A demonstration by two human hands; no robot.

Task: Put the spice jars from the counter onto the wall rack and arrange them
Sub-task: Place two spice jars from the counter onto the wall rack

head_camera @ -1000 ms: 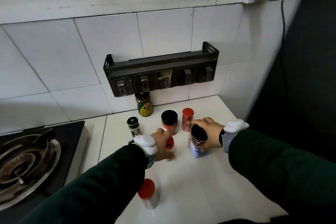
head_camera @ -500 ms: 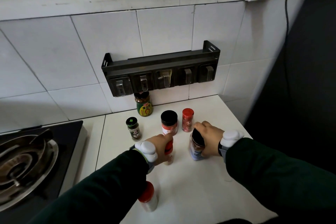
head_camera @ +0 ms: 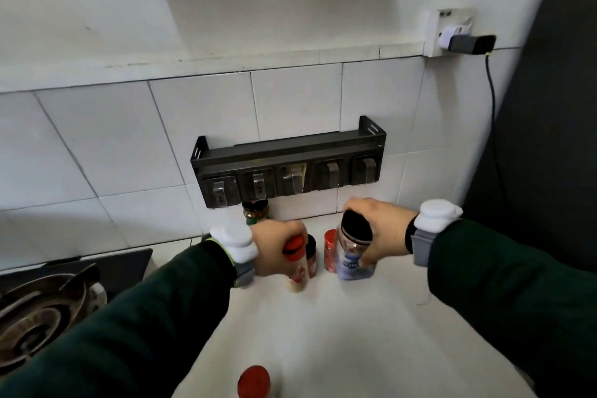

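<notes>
The black wall rack (head_camera: 287,155) hangs on the tiles with nothing on its shelf, a row of hooks under it. My left hand (head_camera: 274,245) grips a slim red-capped jar (head_camera: 297,263), lifted above the white counter (head_camera: 323,333). My right hand (head_camera: 378,229) holds a larger black-capped jar (head_camera: 353,252) with a blue label, also raised. Behind them stand a small red-capped jar (head_camera: 330,250), a black-capped jar (head_camera: 311,255) partly hidden, and a green-label jar (head_camera: 256,212) by the wall. Another red-capped jar (head_camera: 253,381) stands at the near edge.
A gas stove burner (head_camera: 42,310) sits at the left on a black hob. A wall socket with a plugged adapter (head_camera: 465,39) and its cable (head_camera: 492,100) are at the upper right. A dark surface (head_camera: 549,107) borders the right side.
Both hands closed on their jars and lifted them off the counter toward the rack. The camera tilted upward, so the rack sits lower in view.
</notes>
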